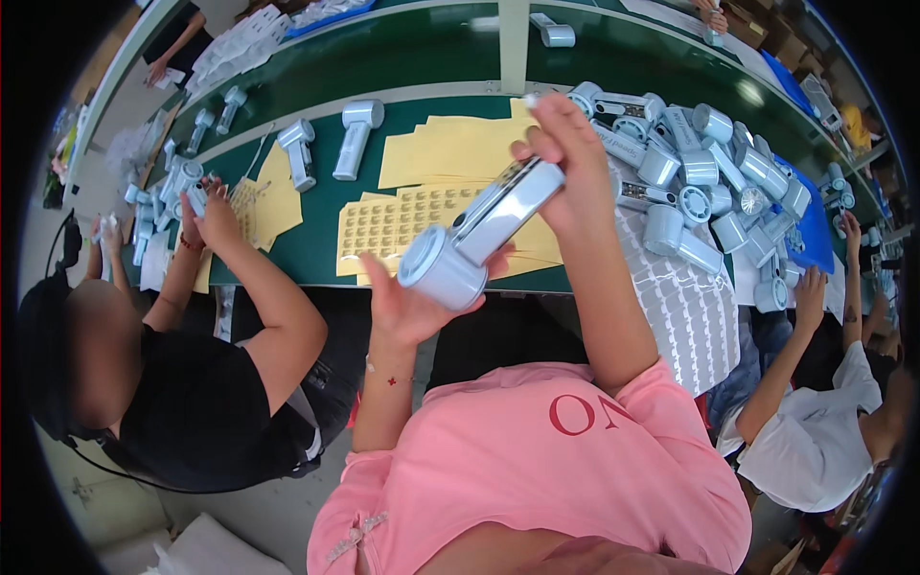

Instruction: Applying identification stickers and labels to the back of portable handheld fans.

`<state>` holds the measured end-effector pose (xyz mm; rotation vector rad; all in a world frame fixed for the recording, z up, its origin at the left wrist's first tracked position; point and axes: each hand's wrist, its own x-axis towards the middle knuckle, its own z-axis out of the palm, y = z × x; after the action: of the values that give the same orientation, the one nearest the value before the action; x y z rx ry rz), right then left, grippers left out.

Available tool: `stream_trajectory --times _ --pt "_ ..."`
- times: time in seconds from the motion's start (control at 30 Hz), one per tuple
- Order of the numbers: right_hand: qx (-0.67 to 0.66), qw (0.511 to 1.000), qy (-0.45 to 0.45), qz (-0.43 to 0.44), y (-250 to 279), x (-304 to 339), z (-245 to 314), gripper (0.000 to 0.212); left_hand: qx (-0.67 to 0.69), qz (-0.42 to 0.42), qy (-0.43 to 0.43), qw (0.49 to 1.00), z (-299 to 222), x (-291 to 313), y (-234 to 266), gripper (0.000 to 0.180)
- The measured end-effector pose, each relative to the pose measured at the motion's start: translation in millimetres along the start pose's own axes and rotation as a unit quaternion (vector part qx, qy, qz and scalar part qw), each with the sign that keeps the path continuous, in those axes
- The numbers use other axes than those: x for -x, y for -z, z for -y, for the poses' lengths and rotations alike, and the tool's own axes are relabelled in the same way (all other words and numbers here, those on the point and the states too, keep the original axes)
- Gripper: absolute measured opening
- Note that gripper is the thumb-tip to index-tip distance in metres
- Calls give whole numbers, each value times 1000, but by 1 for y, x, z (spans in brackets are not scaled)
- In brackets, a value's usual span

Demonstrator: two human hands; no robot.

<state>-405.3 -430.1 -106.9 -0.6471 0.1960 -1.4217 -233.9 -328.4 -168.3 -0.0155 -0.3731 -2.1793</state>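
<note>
A pale blue handheld fan (508,216) is held at a slant in front of me, over the table edge. My left hand (407,311) cups its round head from below, thumb stretched out to the left and fingertips showing past the far side. At the upper end of the handle is my right hand (575,168), its fingers bent around that end. Something small and whitish shows at one raised right fingertip, too small to name. Beneath the fan lies a yellow sheet with rows of small stickers (374,225), partly covered by the fan and my left hand.
More yellow sheets (431,153) lie behind. A heap of fans (690,163) fills the right, beside a blue tray (815,225) and a patterned silvery sheet (671,307). Two fans (356,139) stand apart at left-centre. Co-workers sit left (211,383) and right (805,422).
</note>
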Motion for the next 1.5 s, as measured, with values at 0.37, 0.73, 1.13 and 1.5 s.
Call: stream_trajectory --times 0.37,0.73,1.13,1.5 --pt "-119 977 -53 -167 6 8 -44 10 -251 -12 -369 895 -6 -63 23 84" --pt "595 794 -44 -119 104 29 -3 11 -640 -272 -41 718 -39 -120 27 56" --pt "732 662 -76 -141 92 24 -26 13 -714 -309 18 628 -28 -119 43 55" --pt "738 674 4 20 58 67 -16 10 -711 -291 22 639 -29 -119 46 58"
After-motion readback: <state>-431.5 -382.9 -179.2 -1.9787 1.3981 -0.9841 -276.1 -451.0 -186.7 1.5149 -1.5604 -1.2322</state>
